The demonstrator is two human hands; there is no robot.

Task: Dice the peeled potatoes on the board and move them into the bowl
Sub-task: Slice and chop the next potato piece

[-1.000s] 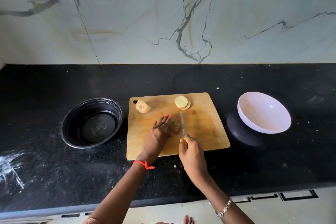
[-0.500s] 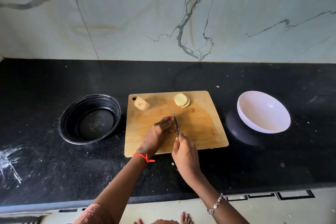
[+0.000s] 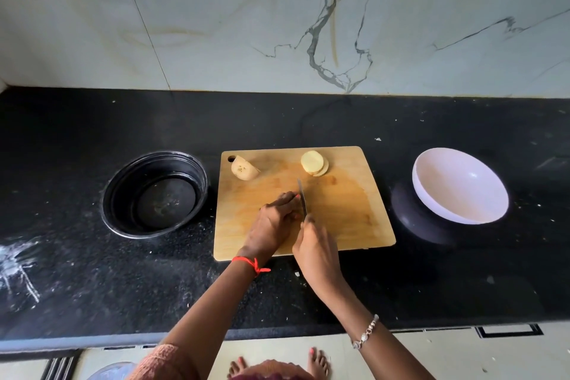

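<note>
Head cam: right hand [image 3: 315, 251] grips the knife [image 3: 302, 199], blade down mid-board [image 3: 342, 216]. Left hand [image 3: 273, 225] sits bunched right beside it, can't tell what it's holding. 1 potato chunk [image 3: 243, 167] and stacked slices [image 3: 314, 163] sit along the far edge, white bowl [image 3: 459, 185] off right.

Soft daylight, sharp focus (edges bowed outward).

head-worn camera looks steeply down onto the counter [image 3: 431, 287], close.
</note>
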